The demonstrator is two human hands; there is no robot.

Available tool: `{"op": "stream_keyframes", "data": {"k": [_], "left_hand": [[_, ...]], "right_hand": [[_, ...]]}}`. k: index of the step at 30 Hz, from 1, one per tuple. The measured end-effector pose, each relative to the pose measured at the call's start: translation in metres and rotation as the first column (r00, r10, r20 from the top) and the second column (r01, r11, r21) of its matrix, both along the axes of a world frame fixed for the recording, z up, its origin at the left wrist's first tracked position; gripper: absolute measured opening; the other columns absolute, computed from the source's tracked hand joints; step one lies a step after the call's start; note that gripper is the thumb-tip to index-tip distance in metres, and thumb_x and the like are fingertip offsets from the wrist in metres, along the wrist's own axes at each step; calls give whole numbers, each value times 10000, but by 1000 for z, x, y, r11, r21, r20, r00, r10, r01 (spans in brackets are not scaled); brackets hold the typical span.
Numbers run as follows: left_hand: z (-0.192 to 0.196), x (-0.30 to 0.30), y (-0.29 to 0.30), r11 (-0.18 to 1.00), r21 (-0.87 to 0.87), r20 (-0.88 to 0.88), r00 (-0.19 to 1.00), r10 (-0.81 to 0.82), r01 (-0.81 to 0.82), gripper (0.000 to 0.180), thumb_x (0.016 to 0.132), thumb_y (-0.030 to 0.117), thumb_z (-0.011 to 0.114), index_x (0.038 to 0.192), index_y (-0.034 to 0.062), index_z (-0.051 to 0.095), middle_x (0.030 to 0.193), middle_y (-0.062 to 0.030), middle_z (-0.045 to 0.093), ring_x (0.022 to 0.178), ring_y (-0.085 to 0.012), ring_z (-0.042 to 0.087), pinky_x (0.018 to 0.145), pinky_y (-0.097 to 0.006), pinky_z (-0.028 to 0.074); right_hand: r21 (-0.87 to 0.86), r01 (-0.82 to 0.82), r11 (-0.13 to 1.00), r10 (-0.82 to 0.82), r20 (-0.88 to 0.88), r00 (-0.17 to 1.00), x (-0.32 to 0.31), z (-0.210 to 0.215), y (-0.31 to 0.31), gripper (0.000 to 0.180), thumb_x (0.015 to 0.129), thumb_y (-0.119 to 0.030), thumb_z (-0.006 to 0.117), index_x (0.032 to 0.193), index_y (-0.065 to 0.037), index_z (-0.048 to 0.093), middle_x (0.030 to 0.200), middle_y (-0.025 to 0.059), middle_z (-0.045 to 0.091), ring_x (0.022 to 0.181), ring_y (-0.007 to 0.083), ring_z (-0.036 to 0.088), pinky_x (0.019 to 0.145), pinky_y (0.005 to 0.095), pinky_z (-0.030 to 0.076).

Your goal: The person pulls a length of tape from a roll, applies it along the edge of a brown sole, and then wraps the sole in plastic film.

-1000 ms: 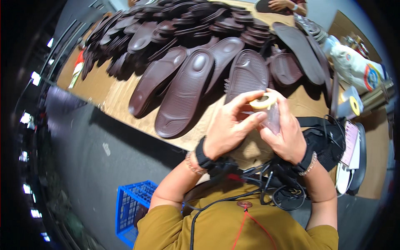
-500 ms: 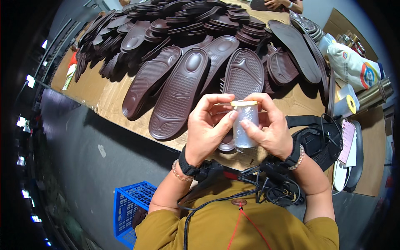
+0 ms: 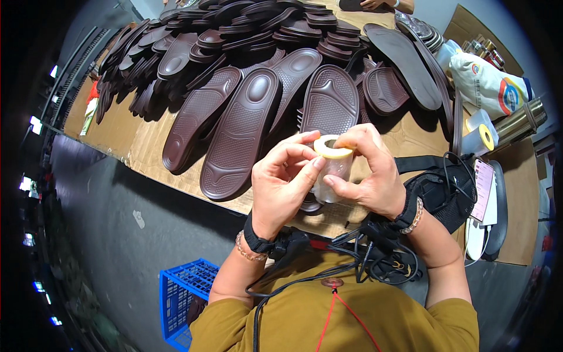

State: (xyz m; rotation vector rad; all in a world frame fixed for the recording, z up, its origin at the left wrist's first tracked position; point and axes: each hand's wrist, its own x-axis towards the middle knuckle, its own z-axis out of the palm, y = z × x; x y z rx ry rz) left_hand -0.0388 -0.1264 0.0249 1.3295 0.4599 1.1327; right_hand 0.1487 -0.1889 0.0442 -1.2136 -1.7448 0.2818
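Up close in front of me, a roll of clear plastic film [image 3: 336,168] with a pale yellow ring at its top end is held between both hands. My left hand [image 3: 277,186] is closed on its left side, thumb and fingertips against the rim. My right hand [image 3: 376,176] grips the other side, its index finger curled over the hollow core and its thumb low on the film. Behind the roll, a dark brown footbed sole [image 3: 332,97] leans among others. To its left lies another brown sole [image 3: 240,138] with a textured surface.
Piles of brown soles [image 3: 252,26] cover the far table [image 3: 138,149]. On the right are a second film roll [image 3: 482,139], a metal flask [image 3: 522,122], a white bag [image 3: 489,85], a black bag [image 3: 443,196] and a phone [image 3: 483,185]. A blue crate [image 3: 176,305] stands below; another person's hand [image 3: 375,4] shows.
The roll has tilted, so its yellow end ring and hollow core now face me. Both hands stay on it; my right index finger has bent over the ring. The whole view has shifted slightly.
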Motion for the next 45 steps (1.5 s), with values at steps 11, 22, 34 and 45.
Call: {"op": "stream_keyframes", "data": {"k": [11,22,34,45], "left_hand": [[33,-17,-15,934,355,-185,982,41,28,145,835,-26,729,931,-2,623,1051,-118,573,998,-182,573,903,-302,476],[27,5,-23,960,-130,-24,967,-254,249,115,1088,126,522,1085,27,462,949,-69,618,825,-124,672,743,-251,578],[6,16,-22,965,-102,70,970,-235,241,148,1106,179,499,1145,37,487,1212,-154,676,1034,-133,668,837,-276,566],[19,14,-34,942,-185,49,960,-275,279,469,970,21,662,1380,15,436,1177,-100,625,1023,-114,632,878,-260,546]], "right_hand": [[58,-314,948,319,-187,929,-1,29,-13,408,725,-210,927,851,-21,589,1020,152,652,863,247,642,780,328,528],[-241,-41,970,17,-101,995,23,29,-26,361,776,-156,794,1110,-27,745,986,87,658,935,195,621,867,308,496],[-412,-273,869,54,-471,881,23,14,-30,418,858,-299,794,1137,-34,632,1025,50,653,945,104,607,852,294,515],[-297,-507,809,100,-781,616,24,-9,-29,540,901,-401,708,1233,-13,533,1165,91,622,1102,153,609,998,323,481]]}}
